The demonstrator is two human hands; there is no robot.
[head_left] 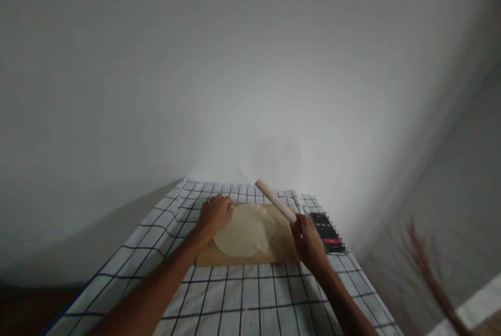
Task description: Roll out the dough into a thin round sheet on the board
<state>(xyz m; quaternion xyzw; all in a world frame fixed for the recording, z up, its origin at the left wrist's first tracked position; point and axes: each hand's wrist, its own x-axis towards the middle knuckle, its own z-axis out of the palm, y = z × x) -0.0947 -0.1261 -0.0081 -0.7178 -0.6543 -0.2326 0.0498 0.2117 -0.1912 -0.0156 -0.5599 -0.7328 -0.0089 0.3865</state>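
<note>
A thin, pale sheet of rolled dough (246,231) lies on a wooden board (245,261), its right edge uneven. My left hand (216,213) rests at the dough's upper left edge with its fingers curled; what they hold, if anything, is hidden. Wrapped round one end of a light wooden rolling pin (276,201) is my right hand (307,237), over the board's right side. The pin tilts up and to the left, its far end raised clear of the dough.
A white cloth with dark checks (250,294) covers the table. Just right of my right hand lies a phone (325,229) showing a timer. A pale wall (250,91) rises behind the table. At the lower right, a blurred brown broom-like thing (430,273) stands beyond the table.
</note>
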